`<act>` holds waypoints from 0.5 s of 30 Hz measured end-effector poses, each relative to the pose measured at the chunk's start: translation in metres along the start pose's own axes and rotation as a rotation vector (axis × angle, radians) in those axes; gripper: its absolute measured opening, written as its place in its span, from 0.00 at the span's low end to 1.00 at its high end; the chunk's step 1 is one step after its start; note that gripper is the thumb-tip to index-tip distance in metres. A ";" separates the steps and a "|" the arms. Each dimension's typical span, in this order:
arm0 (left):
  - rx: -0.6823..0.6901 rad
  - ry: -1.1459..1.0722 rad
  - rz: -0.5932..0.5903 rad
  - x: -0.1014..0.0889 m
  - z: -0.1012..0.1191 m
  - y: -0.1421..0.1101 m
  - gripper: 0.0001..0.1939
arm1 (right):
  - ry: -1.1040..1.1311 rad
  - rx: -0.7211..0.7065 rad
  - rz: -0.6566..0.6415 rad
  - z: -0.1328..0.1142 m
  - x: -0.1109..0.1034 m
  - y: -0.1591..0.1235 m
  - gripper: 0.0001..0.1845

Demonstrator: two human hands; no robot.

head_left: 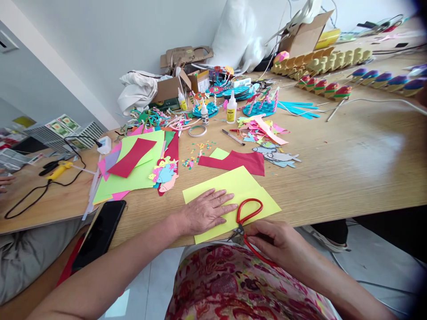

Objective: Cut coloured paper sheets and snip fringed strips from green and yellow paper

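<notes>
A yellow paper sheet (240, 184) lies at the near edge of the wooden table (350, 169). My left hand (207, 211) rests flat on it, fingers spread, pressing it down. Red-handled scissors (248, 213) lie on the sheet's near right part, handles toward the table. My right hand (275, 240) sits at the table edge, its fingers closed around the scissors near the pivot and blades.
A red paper strip (235, 161) lies behind the sheet. Green, pink and red paper (133, 164) is stacked to the left, with fish cut-outs (165, 173). A black phone (100, 233) sits near left. Glue bottles (231, 108), paper crafts and boxes crowd the back. Another person's fingers (5, 181) show far left.
</notes>
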State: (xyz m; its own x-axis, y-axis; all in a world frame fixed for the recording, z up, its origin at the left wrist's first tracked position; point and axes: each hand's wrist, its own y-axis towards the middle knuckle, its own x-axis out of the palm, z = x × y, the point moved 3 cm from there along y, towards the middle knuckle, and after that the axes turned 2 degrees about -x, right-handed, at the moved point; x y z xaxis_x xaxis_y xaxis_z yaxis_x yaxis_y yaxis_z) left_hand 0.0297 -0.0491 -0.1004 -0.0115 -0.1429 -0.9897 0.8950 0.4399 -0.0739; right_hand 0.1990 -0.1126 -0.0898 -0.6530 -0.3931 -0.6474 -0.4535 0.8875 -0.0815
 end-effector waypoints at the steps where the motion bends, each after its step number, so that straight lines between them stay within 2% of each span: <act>1: 0.000 0.001 0.001 0.000 0.000 0.000 0.23 | 0.005 -0.005 0.003 0.000 0.000 0.000 0.10; 15: -0.006 0.016 0.020 0.000 0.003 0.005 0.23 | 0.015 -0.047 0.035 -0.002 0.004 -0.004 0.12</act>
State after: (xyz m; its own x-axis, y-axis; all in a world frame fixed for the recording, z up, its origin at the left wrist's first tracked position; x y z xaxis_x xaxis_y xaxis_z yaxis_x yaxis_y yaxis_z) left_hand 0.0357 -0.0495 -0.1008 -0.0011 -0.1199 -0.9928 0.8926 0.4475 -0.0550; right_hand 0.1974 -0.1180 -0.0905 -0.6776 -0.3661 -0.6378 -0.4580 0.8887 -0.0236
